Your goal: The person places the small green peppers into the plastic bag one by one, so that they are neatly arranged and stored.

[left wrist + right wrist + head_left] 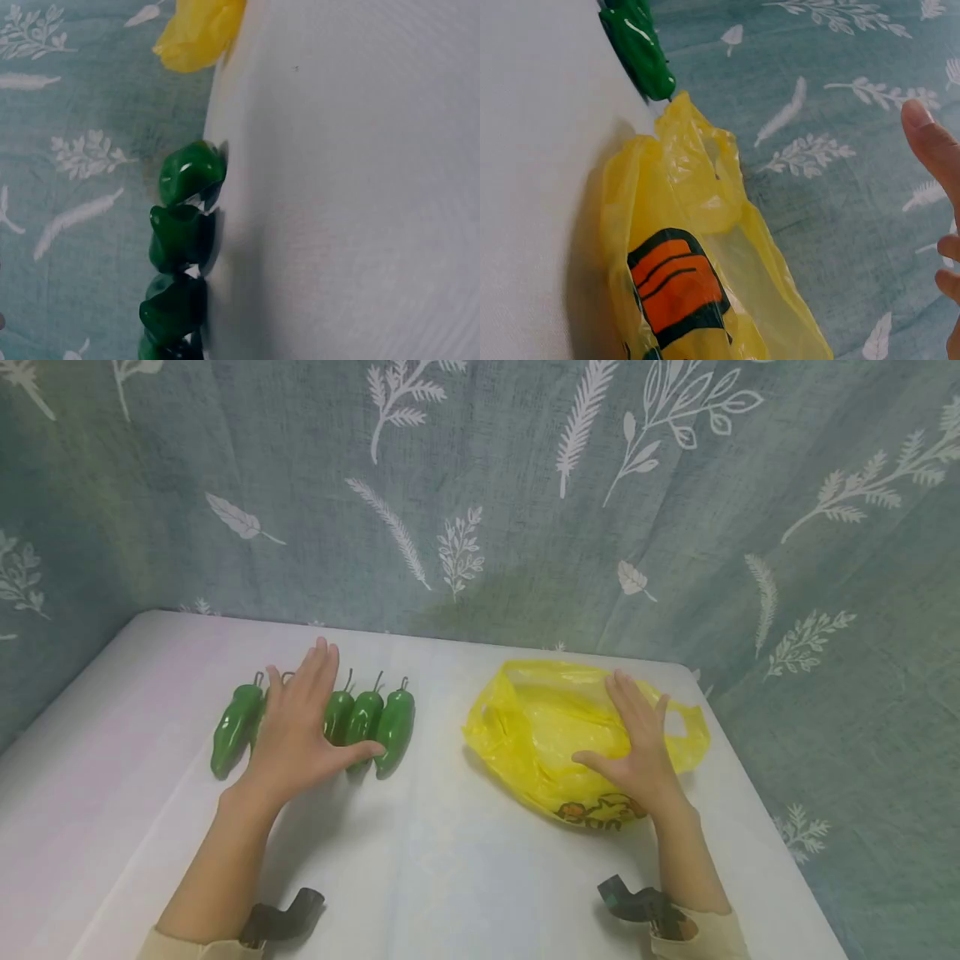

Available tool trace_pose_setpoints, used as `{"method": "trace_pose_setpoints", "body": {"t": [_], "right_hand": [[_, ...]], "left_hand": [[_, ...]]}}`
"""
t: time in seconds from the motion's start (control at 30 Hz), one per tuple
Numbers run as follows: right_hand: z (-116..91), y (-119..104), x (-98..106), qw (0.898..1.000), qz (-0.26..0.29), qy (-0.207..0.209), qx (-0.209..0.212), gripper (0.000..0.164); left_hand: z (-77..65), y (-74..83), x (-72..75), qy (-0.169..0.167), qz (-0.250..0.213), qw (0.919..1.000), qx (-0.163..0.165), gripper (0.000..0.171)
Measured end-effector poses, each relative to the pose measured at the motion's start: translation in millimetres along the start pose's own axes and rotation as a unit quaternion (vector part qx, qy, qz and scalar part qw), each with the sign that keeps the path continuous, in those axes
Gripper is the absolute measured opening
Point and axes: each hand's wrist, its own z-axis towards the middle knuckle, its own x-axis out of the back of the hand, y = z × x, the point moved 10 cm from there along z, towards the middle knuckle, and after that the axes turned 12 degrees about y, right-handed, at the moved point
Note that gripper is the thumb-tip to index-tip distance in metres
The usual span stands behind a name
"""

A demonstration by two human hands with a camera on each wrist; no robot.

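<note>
Several green peppers [395,731] with stems lie side by side in a row on the left of the table. My left hand [296,731] hovers over them with fingers straight and thumb spread, hiding part of the row. On the right, a yellow plastic bag [525,760] lies with its mouth spread wide and a printed picture on its near side. My right hand [637,752] is held above the bag, fingers extended and thumb out, gripping nothing. The left wrist view shows the pepper ends [180,232]; in the right wrist view, the thumb [930,142] is apart from the bag [682,202].
The white table [442,877] runs up to a green curtain [510,527] with white leaf patterns behind it and at the sides. A bag handle loop [693,735] reaches towards the table's right edge. Dark wrist mounts [281,920] sit on both forearms.
</note>
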Motion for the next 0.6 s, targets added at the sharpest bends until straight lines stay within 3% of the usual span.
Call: {"method": "trace_pose_setpoints", "body": {"t": [0.3, 0.6], "right_hand": [[3.5, 4.1, 11.1, 0.999, 0.033, 0.028, -0.004, 0.092], [2.8, 18.0, 26.2, 0.998, 0.027, 0.029, -0.043, 0.094]], "left_hand": [[1.1, -7.8, 9.3, 0.011, -0.011, 0.9997, 0.021, 0.126], [2.0, -20.2, 20.4, 0.033, -0.028, 0.9983, 0.040, 0.127]]}}
